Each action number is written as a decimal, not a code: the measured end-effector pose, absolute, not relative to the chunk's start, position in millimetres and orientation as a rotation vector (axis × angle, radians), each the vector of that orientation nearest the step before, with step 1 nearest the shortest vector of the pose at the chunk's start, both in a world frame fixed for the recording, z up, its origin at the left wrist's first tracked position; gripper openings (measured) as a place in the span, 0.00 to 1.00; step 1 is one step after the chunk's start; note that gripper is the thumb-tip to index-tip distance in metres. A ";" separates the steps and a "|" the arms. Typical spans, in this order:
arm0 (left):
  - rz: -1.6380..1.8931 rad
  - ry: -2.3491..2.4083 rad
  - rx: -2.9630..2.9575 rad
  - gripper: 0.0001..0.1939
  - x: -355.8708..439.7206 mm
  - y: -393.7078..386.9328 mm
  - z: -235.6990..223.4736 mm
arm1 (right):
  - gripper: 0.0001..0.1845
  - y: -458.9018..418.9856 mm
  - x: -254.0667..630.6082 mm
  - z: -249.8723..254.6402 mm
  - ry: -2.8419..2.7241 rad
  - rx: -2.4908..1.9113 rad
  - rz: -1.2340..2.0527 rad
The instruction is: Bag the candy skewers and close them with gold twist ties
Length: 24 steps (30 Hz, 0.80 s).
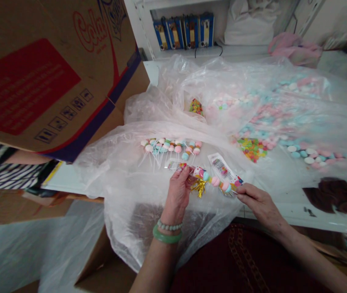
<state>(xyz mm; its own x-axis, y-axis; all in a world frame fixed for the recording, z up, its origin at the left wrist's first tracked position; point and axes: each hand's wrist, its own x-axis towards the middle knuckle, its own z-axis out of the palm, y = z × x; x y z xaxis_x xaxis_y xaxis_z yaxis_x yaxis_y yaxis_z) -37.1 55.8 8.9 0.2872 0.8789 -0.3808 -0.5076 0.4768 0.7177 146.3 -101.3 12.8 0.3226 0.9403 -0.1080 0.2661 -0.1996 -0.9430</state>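
My left hand (179, 185), with a green bangle and a beaded bracelet at its wrist, is closed on a small printed clear packet (173, 165). My right hand (254, 197) pinches the right end of a marshmallow skewer (215, 182), strung with pink, blue and orange pieces. The skewer's left end lies at the packet by my left fingers; how far it is inside I cannot tell. Beneath it is a bunch of gold foil ties (199, 188). Another printed packet (222, 167) lies just behind the skewer. Finished-looking marshmallow sticks (170, 145) lie in a row farther back.
Clear plastic sheeting (118, 150) covers the white table. Loose marshmallows (310, 154) and colourful gummy candies (251, 148) are heaped at right. A large cardboard box (54, 73) blocks the left. Brown cloth (341, 195) lies at the right edge; blue boxes (192, 32) stand behind.
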 end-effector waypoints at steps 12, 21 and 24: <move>1.028 0.853 0.350 0.06 -38.5 56.1 -8.9 | 0.11 -100.1 138.5 17.6 -0.392 -1.414 1.482; 0.978 0.877 0.333 0.08 -32.1 51.2 -16.8 | 0.08 -100.6 140.7 18.5 -0.691 -1.593 1.302; 0.995 0.869 0.357 0.08 -30.9 51.0 -16.8 | 0.07 -102.4 143.0 16.9 -0.972 -1.697 1.038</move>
<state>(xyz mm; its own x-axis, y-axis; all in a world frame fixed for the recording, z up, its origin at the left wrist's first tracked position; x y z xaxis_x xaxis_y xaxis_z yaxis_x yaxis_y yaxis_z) -30.9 51.0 -16.8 0.2558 0.8445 -0.4704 -0.5795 0.5235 0.6246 143.0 -102.4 16.9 0.3401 0.9135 -0.2233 0.1630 -0.2911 -0.9427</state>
